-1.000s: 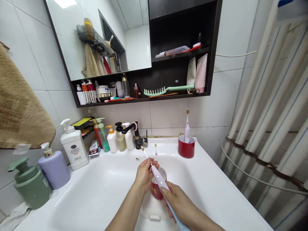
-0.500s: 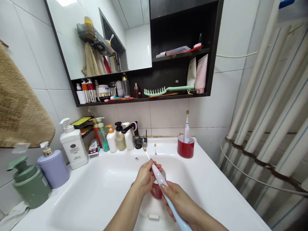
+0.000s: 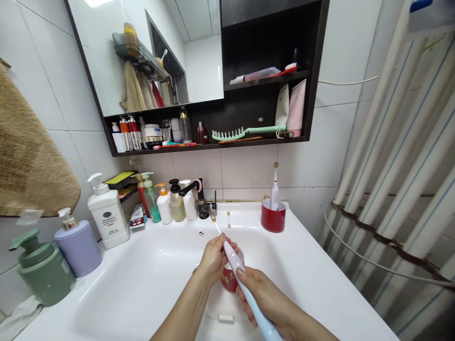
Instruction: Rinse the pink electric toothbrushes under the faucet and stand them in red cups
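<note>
Over the white sink [image 3: 142, 284], an electric toothbrush [image 3: 232, 258] with a pink-to-blue handle slants up and away from me. My right hand [image 3: 261, 291] is wrapped around the handle's middle. At the upper end, the fingers of my left hand [image 3: 212, 255] pinch the neck where the white brush head [image 3: 215, 225] meets the handle. Behind both hands a red cup [image 3: 229, 280] stands in the basin, partly hidden. A loose small brush head [image 3: 229, 219] stands on the back ledge by the black faucet [image 3: 202, 203].
A red cup [image 3: 273, 218] holding another electric toothbrush [image 3: 275, 194] stands on the back right ledge. Several pump bottles [image 3: 164, 209] line the left and back. A dark cabinet [image 3: 241, 106] with a mirror hangs above; white pipes [image 3: 377, 156] run along the right.
Both hands keep their hold on the toothbrush with hardly any movement. The whole view has shifted very slightly.
</note>
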`<state>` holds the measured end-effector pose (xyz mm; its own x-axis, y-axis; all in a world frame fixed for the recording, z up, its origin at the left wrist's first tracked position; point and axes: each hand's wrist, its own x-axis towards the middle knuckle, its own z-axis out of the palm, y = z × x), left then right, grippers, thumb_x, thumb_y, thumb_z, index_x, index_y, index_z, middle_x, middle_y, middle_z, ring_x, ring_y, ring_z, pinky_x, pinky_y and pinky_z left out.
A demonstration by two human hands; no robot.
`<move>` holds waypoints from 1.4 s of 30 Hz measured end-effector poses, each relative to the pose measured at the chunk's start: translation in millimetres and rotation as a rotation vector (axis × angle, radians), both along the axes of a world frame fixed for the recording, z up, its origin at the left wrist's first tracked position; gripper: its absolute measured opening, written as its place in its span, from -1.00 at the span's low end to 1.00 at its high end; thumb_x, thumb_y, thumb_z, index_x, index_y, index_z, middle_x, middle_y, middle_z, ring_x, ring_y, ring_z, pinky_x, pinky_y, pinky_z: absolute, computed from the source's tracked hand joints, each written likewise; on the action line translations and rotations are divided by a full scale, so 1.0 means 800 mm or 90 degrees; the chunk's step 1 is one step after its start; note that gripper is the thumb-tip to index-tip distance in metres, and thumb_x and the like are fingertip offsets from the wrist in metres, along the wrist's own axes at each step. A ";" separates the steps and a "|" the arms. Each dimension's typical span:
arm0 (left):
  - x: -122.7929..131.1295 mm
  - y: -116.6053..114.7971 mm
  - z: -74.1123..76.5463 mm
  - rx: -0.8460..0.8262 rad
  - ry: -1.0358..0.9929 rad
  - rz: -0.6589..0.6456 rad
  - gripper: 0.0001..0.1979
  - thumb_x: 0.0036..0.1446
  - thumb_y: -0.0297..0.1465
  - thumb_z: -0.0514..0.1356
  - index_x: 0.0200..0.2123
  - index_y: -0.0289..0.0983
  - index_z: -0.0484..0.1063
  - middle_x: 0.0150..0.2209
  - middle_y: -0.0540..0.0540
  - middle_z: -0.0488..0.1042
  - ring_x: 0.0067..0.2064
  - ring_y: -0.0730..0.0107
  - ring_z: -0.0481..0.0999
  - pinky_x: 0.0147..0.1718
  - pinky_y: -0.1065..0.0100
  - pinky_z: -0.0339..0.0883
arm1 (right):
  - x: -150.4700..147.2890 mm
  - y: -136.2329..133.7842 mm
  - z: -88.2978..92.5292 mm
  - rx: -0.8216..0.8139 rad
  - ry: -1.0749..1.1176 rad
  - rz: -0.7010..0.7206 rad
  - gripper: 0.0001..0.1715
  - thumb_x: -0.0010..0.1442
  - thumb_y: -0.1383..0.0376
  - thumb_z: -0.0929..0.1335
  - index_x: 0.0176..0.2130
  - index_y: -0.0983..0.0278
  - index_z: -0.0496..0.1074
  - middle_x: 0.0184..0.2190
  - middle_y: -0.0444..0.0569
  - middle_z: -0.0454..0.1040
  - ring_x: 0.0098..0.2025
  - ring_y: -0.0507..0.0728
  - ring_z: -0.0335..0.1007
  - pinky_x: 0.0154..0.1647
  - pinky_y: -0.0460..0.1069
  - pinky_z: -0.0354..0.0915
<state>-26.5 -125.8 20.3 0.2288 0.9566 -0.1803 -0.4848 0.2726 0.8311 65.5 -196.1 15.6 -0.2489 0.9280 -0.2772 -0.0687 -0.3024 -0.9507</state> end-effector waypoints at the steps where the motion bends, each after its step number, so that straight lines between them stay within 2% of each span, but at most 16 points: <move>1: 0.000 0.000 0.000 0.001 -0.007 -0.004 -0.83 -0.07 -0.39 0.02 -0.61 -0.35 0.21 -0.67 -0.05 0.36 -0.61 0.52 0.36 -0.52 0.47 0.24 | 0.000 0.000 0.002 -0.008 0.009 -0.001 -0.64 0.00 0.03 0.08 -0.52 0.28 0.08 -0.71 -0.27 0.11 -0.79 -0.16 -0.03 -0.83 -0.21 -0.07; 7: 0.002 -0.001 -0.001 0.013 -0.024 -0.004 -0.86 -0.09 -0.40 0.04 -0.59 -0.35 0.21 -0.67 -0.04 0.36 -0.61 0.52 0.36 -0.51 0.45 0.24 | -0.001 0.001 -0.002 0.033 -0.022 -0.005 -0.66 -0.03 0.04 0.13 -0.51 0.28 0.08 -0.71 -0.27 0.11 -0.80 -0.16 -0.03 -0.83 -0.21 -0.06; 13: 0.001 -0.005 0.006 0.021 -0.003 -0.006 -0.85 -0.09 -0.38 0.04 -0.58 -0.35 0.23 -0.66 -0.06 0.36 -0.61 0.49 0.36 -0.54 0.45 0.23 | 0.000 0.002 -0.008 0.074 -0.038 0.002 -0.67 0.00 0.05 0.10 -0.49 0.28 0.09 -0.67 -0.26 0.13 -0.78 -0.15 -0.02 -0.81 -0.20 -0.04; 19: -0.001 0.002 0.003 0.031 0.014 0.066 -0.87 -0.11 -0.40 0.07 -0.57 -0.37 0.26 -0.65 -0.05 0.36 -0.59 0.53 0.36 -0.50 0.48 0.23 | 0.002 0.008 -0.017 0.167 -0.176 -0.027 -0.71 0.01 0.12 0.10 -0.48 0.30 0.12 -0.69 -0.26 0.10 -0.78 -0.14 0.00 -0.79 -0.19 -0.01; 23: -0.001 0.003 0.000 0.040 0.008 0.050 -0.85 -0.13 -0.38 0.09 -0.61 -0.35 0.23 -0.67 -0.03 0.35 -0.61 0.53 0.36 -0.51 0.47 0.22 | 0.000 0.006 -0.017 0.147 -0.175 -0.034 -0.71 0.00 0.10 0.12 -0.47 0.29 0.13 -0.71 -0.26 0.11 -0.79 -0.13 0.00 -0.79 -0.18 -0.02; 29: -0.001 0.004 -0.003 0.015 -0.046 0.018 -0.85 -0.12 -0.37 0.07 -0.60 -0.33 0.19 -0.69 0.00 0.32 -0.62 0.53 0.34 -0.52 0.45 0.22 | -0.003 -0.004 -0.002 0.012 0.031 0.017 -0.64 -0.04 0.00 0.12 -0.52 0.26 0.08 -0.68 -0.27 0.14 -0.78 -0.14 -0.01 -0.81 -0.20 -0.04; 34: 0.000 0.004 -0.004 0.035 -0.058 0.004 -0.84 -0.12 -0.36 0.07 -0.60 -0.32 0.18 -0.69 0.00 0.31 -0.62 0.52 0.33 -0.53 0.44 0.21 | -0.003 -0.003 -0.003 0.050 -0.027 -0.013 -0.64 -0.06 0.02 0.15 -0.54 0.27 0.08 -0.72 -0.28 0.12 -0.79 -0.14 0.00 -0.82 -0.20 -0.06; 38: 0.002 0.002 -0.002 0.012 -0.077 0.011 -0.84 -0.14 -0.35 0.09 -0.60 -0.32 0.18 -0.70 0.01 0.30 -0.63 0.53 0.32 -0.53 0.43 0.21 | 0.000 -0.001 -0.006 0.005 0.058 0.038 -0.61 -0.05 -0.02 0.10 -0.52 0.25 0.09 -0.69 -0.27 0.13 -0.78 -0.14 -0.01 -0.80 -0.20 -0.01; 42: 0.004 -0.001 -0.001 0.029 -0.078 0.003 -0.84 -0.16 -0.35 0.10 -0.60 -0.32 0.18 -0.68 0.00 0.32 -0.62 0.52 0.33 -0.51 0.41 0.22 | 0.001 0.002 -0.011 0.087 -0.069 -0.004 -0.65 -0.03 0.02 0.11 -0.51 0.27 0.10 -0.70 -0.27 0.12 -0.79 -0.14 -0.01 -0.81 -0.19 -0.03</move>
